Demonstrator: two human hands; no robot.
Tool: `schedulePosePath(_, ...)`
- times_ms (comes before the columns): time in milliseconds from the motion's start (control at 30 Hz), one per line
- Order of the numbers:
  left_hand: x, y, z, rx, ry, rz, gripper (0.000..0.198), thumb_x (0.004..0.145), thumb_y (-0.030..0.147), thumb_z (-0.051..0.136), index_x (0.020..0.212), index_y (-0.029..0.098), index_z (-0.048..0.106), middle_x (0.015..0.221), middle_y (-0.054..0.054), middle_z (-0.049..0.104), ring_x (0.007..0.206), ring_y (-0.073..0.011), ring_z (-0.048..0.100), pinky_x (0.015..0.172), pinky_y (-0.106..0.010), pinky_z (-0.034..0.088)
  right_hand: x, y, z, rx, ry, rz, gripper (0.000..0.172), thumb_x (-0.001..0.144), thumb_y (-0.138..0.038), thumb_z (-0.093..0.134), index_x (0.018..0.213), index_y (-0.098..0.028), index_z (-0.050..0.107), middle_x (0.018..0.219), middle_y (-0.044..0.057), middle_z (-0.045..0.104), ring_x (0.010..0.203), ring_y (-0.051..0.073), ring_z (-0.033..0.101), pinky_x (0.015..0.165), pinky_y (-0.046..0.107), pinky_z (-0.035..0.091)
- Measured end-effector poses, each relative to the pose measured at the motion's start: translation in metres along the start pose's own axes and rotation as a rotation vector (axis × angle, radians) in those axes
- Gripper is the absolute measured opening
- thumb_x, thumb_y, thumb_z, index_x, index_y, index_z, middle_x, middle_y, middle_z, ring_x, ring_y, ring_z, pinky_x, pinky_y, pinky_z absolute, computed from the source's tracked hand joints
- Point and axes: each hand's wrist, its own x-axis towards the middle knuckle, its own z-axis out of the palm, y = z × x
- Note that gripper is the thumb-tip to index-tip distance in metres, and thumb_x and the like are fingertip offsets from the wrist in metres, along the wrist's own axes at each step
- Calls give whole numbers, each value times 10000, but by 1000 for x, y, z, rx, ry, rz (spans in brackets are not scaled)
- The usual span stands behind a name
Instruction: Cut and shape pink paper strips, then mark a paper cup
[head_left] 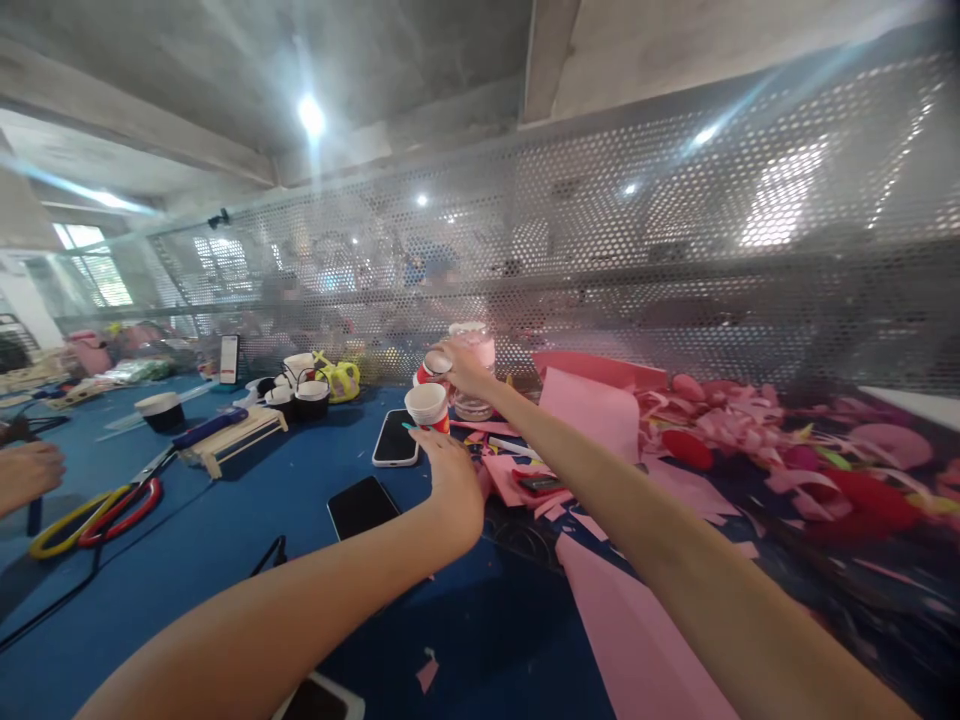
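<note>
My left hand (452, 470) is closed round the lower part of a white-rimmed red paper cup (426, 402); a teal nail shows at the cup's near side. Just behind it, my right hand (469, 368) grips a second red paper cup (433, 370), tilted with its mouth toward me. A pinkish clear jar (480, 345) with a pale top stands behind my right hand, partly hidden by it. Beside the left-hand cup lies a white-edged phone (397, 440), and nearer to me a black phone (364, 508).
Pink paper sheets (589, 410) and scraps cover the right side. Red-and-yellow-handled scissors (112, 510), a small wooden rack (236, 440) and black-and-white cups (311, 400) lie left. Another person's hand (30, 480) is at the left edge. A perforated metal panel (637, 250) rises behind.
</note>
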Motion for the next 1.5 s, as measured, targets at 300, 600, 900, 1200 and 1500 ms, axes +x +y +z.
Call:
schedulePosePath(300,-12,2,-6,-152,101,132,408,810,68,389,1190,-30,500,1147,-292,546,1060,-413,503,884,-583,311,-33,-29,-77,2,256,33,462,801,-291,575,1212,-144,423,1146,130,425,1033,228,485,865,388,447)
schedulePosePath(600,-47,18,-15,-476,270,522,458,873,191,337,1285,-8,358,1342,-242,371,1216,-340,359,977,-473,294,-196,-81,-178,-45,364,220,260,842,-358,479,1001,-176,575,943,66,563,879,188,540,750,340,461)
schedulePosePath(900,-74,34,5,-766,171,1029,654,875,391,367,1386,50,142,1455,-204,142,1348,-287,35,1058,-481,175,-313,-135,-181,-281,130,45,512,728,-358,612,1167,-193,406,973,100,579,871,247,526,794,422,389)
schedulePosePath(1200,-68,43,23,-752,256,1153,550,871,164,352,1386,106,167,1449,-171,201,1347,-283,45,1067,-511,137,-340,-128,-168,-75,49,176,655,777,-420,576,1303,-231,236,1208,128,470,1104,262,438,910,437,391)
schedulePosePath(1500,-64,45,18,-1342,209,773,534,726,20,324,1240,159,367,1270,-101,474,1195,-214,424,1008,-438,347,-345,-117,-170,10,-5,305,451,805,-383,551,1174,-199,369,1067,110,509,997,219,500,859,390,454)
